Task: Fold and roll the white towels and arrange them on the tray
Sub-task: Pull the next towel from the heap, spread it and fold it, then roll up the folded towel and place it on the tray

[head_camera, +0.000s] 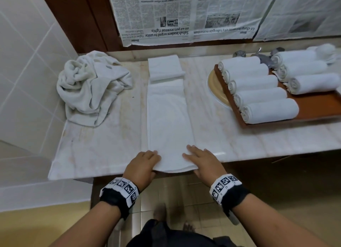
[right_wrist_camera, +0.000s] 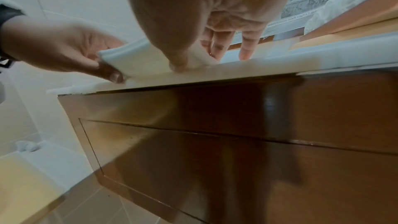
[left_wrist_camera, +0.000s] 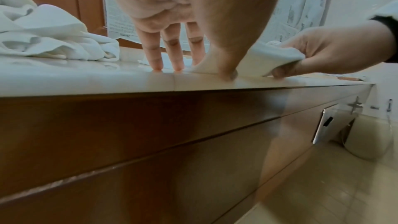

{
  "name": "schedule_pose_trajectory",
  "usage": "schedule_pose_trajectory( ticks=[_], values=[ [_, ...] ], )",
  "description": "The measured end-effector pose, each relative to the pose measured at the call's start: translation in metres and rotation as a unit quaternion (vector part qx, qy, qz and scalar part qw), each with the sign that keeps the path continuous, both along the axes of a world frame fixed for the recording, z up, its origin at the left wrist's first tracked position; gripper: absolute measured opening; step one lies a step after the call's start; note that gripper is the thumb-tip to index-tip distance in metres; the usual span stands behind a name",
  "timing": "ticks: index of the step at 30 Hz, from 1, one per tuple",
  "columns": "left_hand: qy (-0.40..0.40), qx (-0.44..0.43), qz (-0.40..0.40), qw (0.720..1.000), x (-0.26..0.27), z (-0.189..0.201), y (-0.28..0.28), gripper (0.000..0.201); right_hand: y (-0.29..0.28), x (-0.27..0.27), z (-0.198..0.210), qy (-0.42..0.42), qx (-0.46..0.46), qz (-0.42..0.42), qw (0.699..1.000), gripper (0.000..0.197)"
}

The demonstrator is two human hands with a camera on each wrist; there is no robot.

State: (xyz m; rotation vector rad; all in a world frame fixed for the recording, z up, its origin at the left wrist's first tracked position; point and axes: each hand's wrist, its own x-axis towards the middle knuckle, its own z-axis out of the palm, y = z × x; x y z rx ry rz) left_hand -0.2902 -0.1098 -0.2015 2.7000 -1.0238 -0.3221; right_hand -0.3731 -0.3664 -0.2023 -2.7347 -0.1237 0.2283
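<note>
Both forearms reach forward from the bottom of the frame. The left hand [head_camera: 143, 163] and right hand [head_camera: 203, 162] each pinch the near corners of a long folded white towel [head_camera: 168, 117] at the counter's [head_camera: 103, 150] front edge, fingers on top, thumbs underneath. Rolled towels [head_camera: 258, 91] fill the tray [head_camera: 317, 106] at upper right.

Bare surface [head_camera: 110, 147] lay open left of the long folded towel [head_camera: 168, 117], from the front edge back to the crumpled towel pile [head_camera: 92, 88], which filled the far-left corner against the tiled wall [head_camera: 27, 62]. Right of the towel a clear strip ran back to the newspaper-covered wall [head_camera: 184, 16]. Farther right the tray [head_camera: 323, 106] blocked the way, carrying 8 rolled towels [head_camera: 269, 110], with a tap [head_camera: 258, 53] just behind. Both hands occupied the towel's near end at the surface's edge.
</note>
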Motion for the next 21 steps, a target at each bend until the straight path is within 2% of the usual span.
schedule_pose_trajectory(
  ticks=[3, 8, 10, 12, 14, 15, 17, 19, 21],
  values=[
    [-0.006, -0.052, 0.030, 0.998, -0.013, -0.006, 0.000, 0.042, -0.009, -0.006, -0.003, -0.024, 0.023, 0.000, 0.999, 0.063],
    [0.005, -0.116, 0.066, 0.991, -0.036, -0.011, -0.002, 0.034, -0.016, -0.026, -0.003, -0.061, 0.022, 0.002, 0.998, 0.052],
    [0.024, -0.133, 0.067, 0.989, -0.043, -0.007, -0.003, 0.024, -0.016, -0.030, 0.006, -0.052, 0.022, 0.004, 0.998, 0.040],
    [0.053, -0.138, 0.077, 0.986, -0.049, 0.000, -0.004, 0.006, -0.017, -0.032, 0.020, -0.031, 0.004, 0.005, 1.000, 0.016],
    [0.081, -0.156, 0.099, 0.979, -0.056, 0.006, -0.002, 0.018, -0.019, -0.035, 0.035, 0.010, 0.013, -0.002, 1.000, 0.020],
    [0.090, -0.177, 0.113, 0.973, -0.060, 0.009, -0.002, 0.021, -0.020, -0.037, 0.042, 0.027, 0.047, -0.016, 0.998, 0.021],
    [0.080, -0.223, 0.126, 0.963, -0.066, 0.017, -0.001, 0.020, -0.023, -0.039, 0.052, 0.019, 0.121, -0.057, 0.991, 0.019],
    [0.069, -0.242, 0.130, 0.959, -0.069, 0.023, -0.003, 0.018, -0.024, -0.041, 0.058, 0.007, 0.147, -0.080, 0.986, 0.020],
    [0.088, -0.240, 0.139, 0.957, -0.071, 0.026, -0.005, 0.015, -0.022, -0.040, 0.062, 0.047, 0.148, -0.076, 0.985, 0.020]
  ],
)
